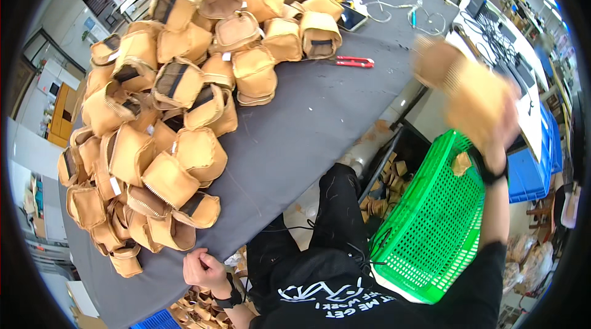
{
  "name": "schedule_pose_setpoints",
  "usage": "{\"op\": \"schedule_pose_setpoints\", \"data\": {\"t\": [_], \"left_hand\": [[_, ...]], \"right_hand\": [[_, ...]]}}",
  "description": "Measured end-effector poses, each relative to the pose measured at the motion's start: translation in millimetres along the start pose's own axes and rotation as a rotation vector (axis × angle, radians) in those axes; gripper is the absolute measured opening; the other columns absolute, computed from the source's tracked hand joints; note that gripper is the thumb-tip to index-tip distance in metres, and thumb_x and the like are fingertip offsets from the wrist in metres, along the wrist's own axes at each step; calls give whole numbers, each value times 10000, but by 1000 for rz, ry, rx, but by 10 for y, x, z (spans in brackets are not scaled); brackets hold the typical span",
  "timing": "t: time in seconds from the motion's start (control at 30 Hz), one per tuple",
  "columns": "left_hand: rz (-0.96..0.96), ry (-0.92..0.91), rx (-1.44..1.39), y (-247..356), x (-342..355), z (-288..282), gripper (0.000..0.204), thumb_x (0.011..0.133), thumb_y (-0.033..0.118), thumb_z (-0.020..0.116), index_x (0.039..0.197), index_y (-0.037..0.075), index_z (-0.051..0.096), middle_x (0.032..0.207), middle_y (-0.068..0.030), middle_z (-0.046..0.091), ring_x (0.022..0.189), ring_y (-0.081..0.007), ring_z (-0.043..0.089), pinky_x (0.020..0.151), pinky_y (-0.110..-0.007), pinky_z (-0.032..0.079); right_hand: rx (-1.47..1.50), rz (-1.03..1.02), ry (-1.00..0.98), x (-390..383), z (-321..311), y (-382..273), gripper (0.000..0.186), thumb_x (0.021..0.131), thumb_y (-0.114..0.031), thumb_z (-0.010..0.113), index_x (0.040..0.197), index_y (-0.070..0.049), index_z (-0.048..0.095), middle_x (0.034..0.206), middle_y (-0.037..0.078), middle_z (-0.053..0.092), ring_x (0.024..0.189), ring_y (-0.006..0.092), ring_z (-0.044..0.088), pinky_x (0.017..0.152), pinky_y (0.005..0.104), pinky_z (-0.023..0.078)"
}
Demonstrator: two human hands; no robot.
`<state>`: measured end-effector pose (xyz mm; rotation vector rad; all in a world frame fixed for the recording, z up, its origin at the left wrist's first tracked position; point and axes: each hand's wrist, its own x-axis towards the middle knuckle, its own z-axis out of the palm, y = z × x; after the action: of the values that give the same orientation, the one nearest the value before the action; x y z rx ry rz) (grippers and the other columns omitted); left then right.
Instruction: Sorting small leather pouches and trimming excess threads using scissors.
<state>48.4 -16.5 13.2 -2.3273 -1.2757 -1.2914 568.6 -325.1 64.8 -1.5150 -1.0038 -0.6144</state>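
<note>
My right hand (506, 124) is raised over the right side, closed on a tan zippered pouch (471, 104); both are smeared by motion, and the pouch's open, brown-lined end points up and left. Below it stands a green plastic basket (425, 218) with a tan scrap lying against its far wall. My left hand (205, 269) is curled at the table's near edge, with nothing visible in its fingers. Just beyond that hand, a large heap of similar tan pouches (198, 155) covers the left of the dark grey tabletop (289, 113).
A red-handled cutter (354, 62) and a phone (353, 19) lie beyond the heap. Cables tangle on a white table (486, 40) at the far right, above blue crates (530, 169). More tan pieces fill a container (200, 309) under the table's near edge.
</note>
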Motion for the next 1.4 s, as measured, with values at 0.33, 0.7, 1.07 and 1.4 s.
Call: {"op": "schedule_pose_setpoints", "data": {"t": [0.33, 0.7, 1.07, 1.4], "left_hand": [[1, -15, 3, -41, 2, -51, 114, 699, 93, 475, 622, 51, 548, 548, -90, 497, 483, -283, 472, 446, -368, 349], [-4, 53, -11, -211, -148, 36, 444, 915, 319, 459, 619, 19, 600, 561, -107, 566, 477, -288, 526, 468, -359, 430], [-64, -46, -33, 378, 64, 72, 414, 919, 257, 455, 622, 1, 587, 578, -108, 567, 515, -260, 510, 533, -350, 438], [-28, 79, 91, 298, 40, 32, 424, 921, 271, 440, 628, 0, 584, 579, -111, 564, 512, -265, 503, 536, -349, 440]], "right_hand": [[-143, -487, -406, 1442, 3837, -105, 341, 941, -354, 394, 1060, -108, 597, 1104, 110, 570, 1109, 290, 448, 976, 448, 298], [42, 12, -611, 1184, 1797, 56, 264, 867, -57, 434, 1087, -68, 580, 820, 56, 653, 785, 124, 628, 724, 258, 486], [-1012, 920, -62, -2155, -1397, 1586, 384, 807, -354, 569, 1044, -54, 539, 884, 193, 636, 867, 318, 625, 793, 363, 484], [-1283, 1403, -671, -2331, -890, 2376, 777, 709, -392, 648, 1361, -228, 259, 1334, 210, 363, 1197, 385, 396, 956, 481, 379]]}}
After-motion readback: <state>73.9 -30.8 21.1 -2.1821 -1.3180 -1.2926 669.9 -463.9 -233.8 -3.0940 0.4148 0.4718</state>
